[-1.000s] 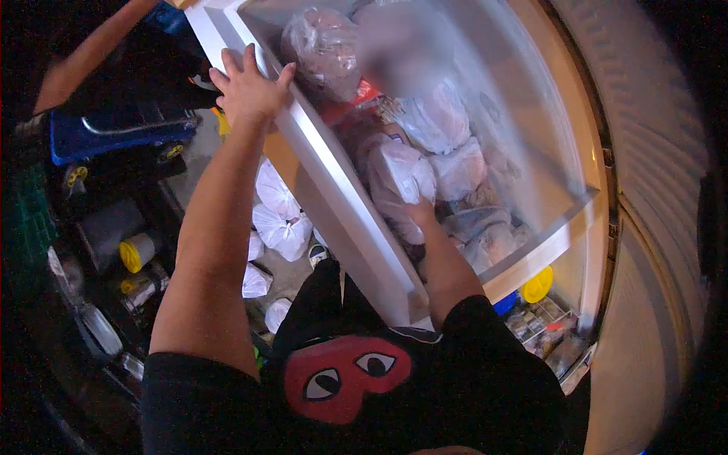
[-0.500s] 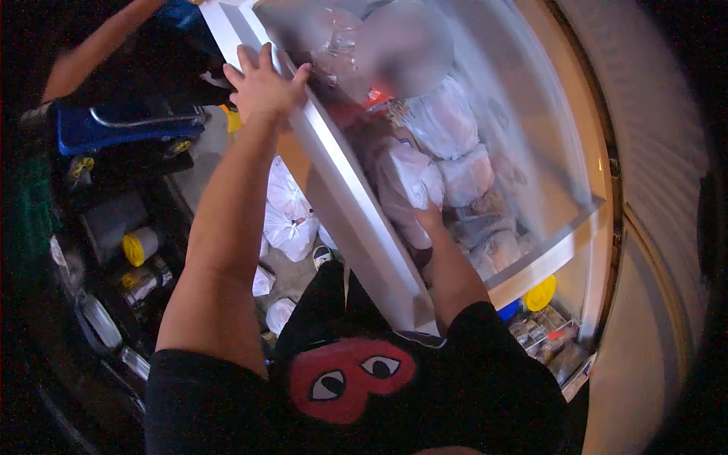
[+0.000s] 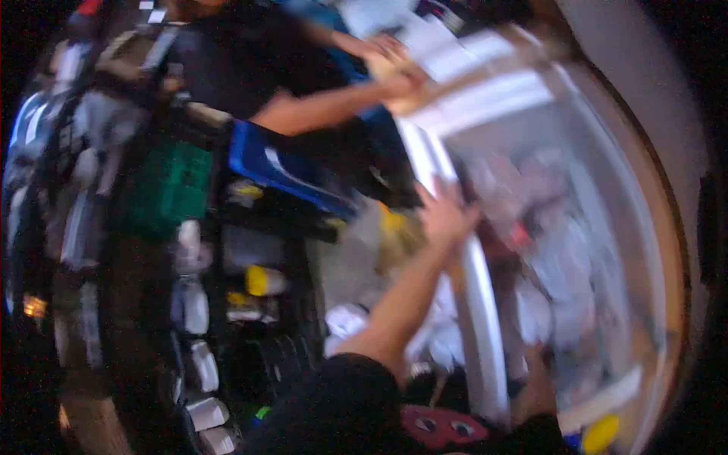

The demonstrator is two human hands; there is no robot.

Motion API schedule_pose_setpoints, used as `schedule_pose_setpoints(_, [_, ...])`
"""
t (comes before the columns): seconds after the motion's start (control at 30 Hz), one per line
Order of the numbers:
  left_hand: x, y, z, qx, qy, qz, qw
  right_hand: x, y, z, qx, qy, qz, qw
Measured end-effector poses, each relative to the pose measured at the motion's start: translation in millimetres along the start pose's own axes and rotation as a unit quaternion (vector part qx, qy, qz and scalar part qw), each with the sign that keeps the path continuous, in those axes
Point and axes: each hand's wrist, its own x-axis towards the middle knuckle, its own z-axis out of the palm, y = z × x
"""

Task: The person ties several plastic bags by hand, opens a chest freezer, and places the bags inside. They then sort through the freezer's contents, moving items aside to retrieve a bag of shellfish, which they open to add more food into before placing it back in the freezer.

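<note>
The picture is smeared by head motion. My left hand [image 3: 444,216] lies flat with fingers spread on the white front rim of a chest freezer [image 3: 485,334]. My right arm reaches down into the freezer, and my right hand [image 3: 533,353] is low among white and clear plastic bags of frozen goods [image 3: 561,288]. The blur hides whether it grips a bag.
Another person in a dark shirt stands at the back, a hand [image 3: 394,80] on the freezer's far corner. A blue crate [image 3: 277,171] and a green crate [image 3: 167,189] sit to the left. White bags [image 3: 345,322] lie on the floor. A yellow lid [image 3: 601,434] shows bottom right.
The view has swung left and up, so the freezer now sits at the right and the other person has come into view. My left hand stays on the rim, my right arm stays inside.
</note>
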Motion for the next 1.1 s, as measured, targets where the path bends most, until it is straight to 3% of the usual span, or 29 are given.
schedule_pose_setpoints(0.03, [11.1, -9.9, 10.9, 0.082, -0.004, 0.061, 0.995, 3.9, -4.0, -0.8, 0.002, 0.003, 0.009, 1.0])
schedule_pose_setpoints(0.1, [7.6, -6.7, 3.4, 0.127, 0.016, 0.085, 0.988, 10.2, -12.3, 0.1, -0.005, 0.003, 0.023, 1.0])
schedule_pose_setpoints(0.43, [11.8, -6.2, 2.1, 0.133, 0.017, 0.081, 0.988, 6.6, -5.7, -3.6, -0.01, 0.0, 0.068, 0.998])
schedule_pose_setpoints(0.67, [11.5, -6.7, 1.7, 0.144, 0.024, 0.084, 0.986, -7.7, 8.3, -6.3, 0.049, -0.01, 0.049, 0.998])
schedule_pose_setpoints(0.87, [10.5, -6.1, -0.1, 0.15, 0.031, 0.086, 0.984, 4.1, 24.3, 15.3, -0.032, 0.041, 0.052, 0.997])
schedule_pose_setpoints(0.93, [8.9, -4.3, -1.4, 0.146, 0.028, 0.084, 0.985, 1.8, 23.7, 12.2, -0.002, 0.02, 0.082, 0.996])
schedule_pose_setpoints(1.07, [16.0, -7.5, -0.5, 0.178, 0.022, 0.094, 0.979, 0.8, 18.9, 7.3, 0.031, 0.018, 0.044, 0.998])
schedule_pose_setpoints(1.1, [22.3, -19.8, 11.8, 0.135, 0.073, 0.131, 0.979, -5.6, 14.6, 3.4, 0.04, 0.014, 0.04, 0.998])
